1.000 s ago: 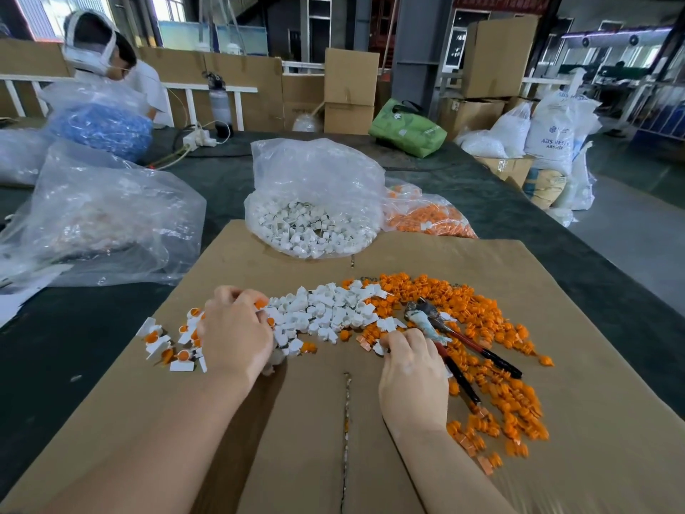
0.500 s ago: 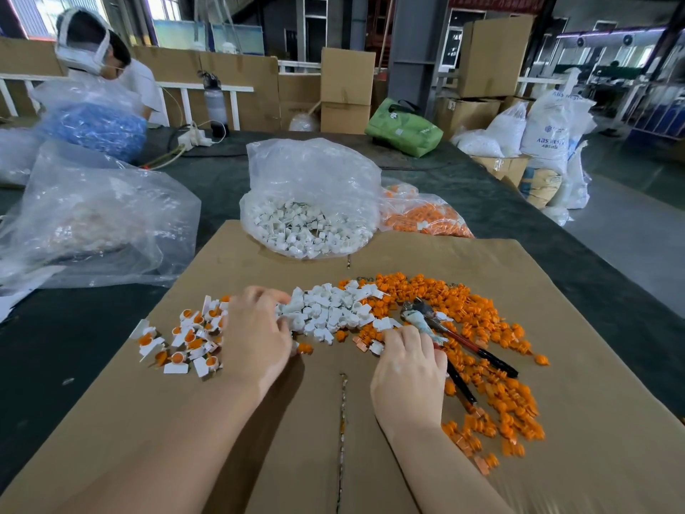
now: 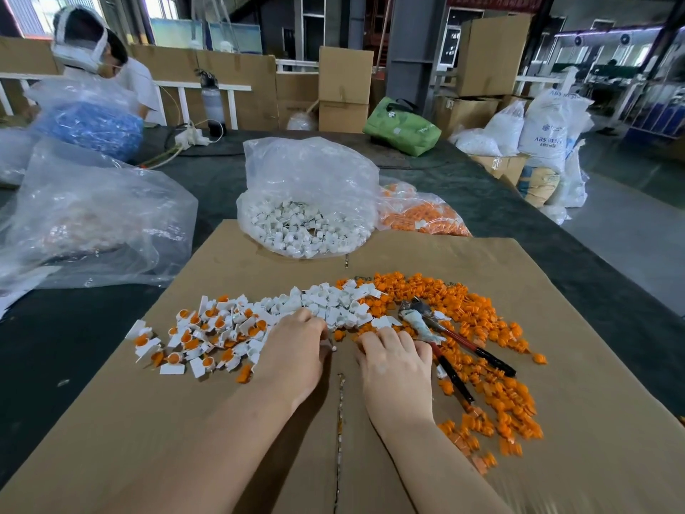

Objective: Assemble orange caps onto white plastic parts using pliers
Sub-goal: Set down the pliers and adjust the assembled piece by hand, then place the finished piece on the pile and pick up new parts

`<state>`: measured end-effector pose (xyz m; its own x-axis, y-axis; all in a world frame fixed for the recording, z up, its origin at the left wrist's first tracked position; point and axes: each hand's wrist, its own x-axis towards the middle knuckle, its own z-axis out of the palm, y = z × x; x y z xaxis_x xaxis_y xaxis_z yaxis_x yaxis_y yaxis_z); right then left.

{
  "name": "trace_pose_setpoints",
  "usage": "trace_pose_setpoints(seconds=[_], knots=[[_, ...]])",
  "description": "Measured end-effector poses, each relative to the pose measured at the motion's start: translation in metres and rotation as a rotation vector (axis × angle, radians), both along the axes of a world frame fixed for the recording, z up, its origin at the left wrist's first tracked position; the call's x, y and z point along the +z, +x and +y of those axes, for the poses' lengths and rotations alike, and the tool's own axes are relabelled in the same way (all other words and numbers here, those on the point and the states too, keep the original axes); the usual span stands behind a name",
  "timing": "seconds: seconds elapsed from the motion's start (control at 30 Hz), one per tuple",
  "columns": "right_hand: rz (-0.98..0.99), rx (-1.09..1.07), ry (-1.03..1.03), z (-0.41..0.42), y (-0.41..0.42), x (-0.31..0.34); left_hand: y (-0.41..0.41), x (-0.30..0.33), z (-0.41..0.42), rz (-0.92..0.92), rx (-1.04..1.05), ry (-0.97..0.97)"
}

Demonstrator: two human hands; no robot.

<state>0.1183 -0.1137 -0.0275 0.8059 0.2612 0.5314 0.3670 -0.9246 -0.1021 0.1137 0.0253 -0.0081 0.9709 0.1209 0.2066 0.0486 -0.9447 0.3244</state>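
Loose white plastic parts (image 3: 326,304) lie heaped on the cardboard sheet (image 3: 207,432), with a spread of orange caps (image 3: 470,309) to their right. Left of them sits a heap of white parts with orange caps fitted (image 3: 207,335). My left hand (image 3: 296,354) rests at the near edge of the white heap, its fingertips pinching a small white part. My right hand (image 3: 394,365) is knuckles-up beside it, fingers curled down among the caps; what they hold is hidden. The pliers (image 3: 426,326) with red-black handles lie just right of my right hand, untouched.
A clear bag of white parts (image 3: 304,224) and a bag of orange caps (image 3: 419,217) stand at the cardboard's far edge. A large crumpled clear bag (image 3: 92,217) lies left on the dark table. Farther back are a bag of blue parts (image 3: 89,128), another person (image 3: 96,57) and a green bag (image 3: 404,128).
My left hand has moved right from the heap of capped parts to the near edge of the loose white parts. My right hand has stayed beside the pliers.
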Motion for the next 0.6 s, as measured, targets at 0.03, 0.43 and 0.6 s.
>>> trace_pose_setpoints(seconds=[0.03,0.43,0.6], knots=[[0.001,-0.005,-0.002,-0.0002,-0.0002,0.0005,-0.0003,0.0014,-0.0007,0.013,-0.004,-0.020],[-0.072,-0.038,0.028,0.0007,-0.0028,0.0028,0.0049,0.0067,-0.0043,0.093,-0.030,-0.002],[-0.100,-0.032,0.018,-0.0012,-0.0035,0.0005,0.0047,0.0085,-0.0051,0.122,-0.030,-0.033]])
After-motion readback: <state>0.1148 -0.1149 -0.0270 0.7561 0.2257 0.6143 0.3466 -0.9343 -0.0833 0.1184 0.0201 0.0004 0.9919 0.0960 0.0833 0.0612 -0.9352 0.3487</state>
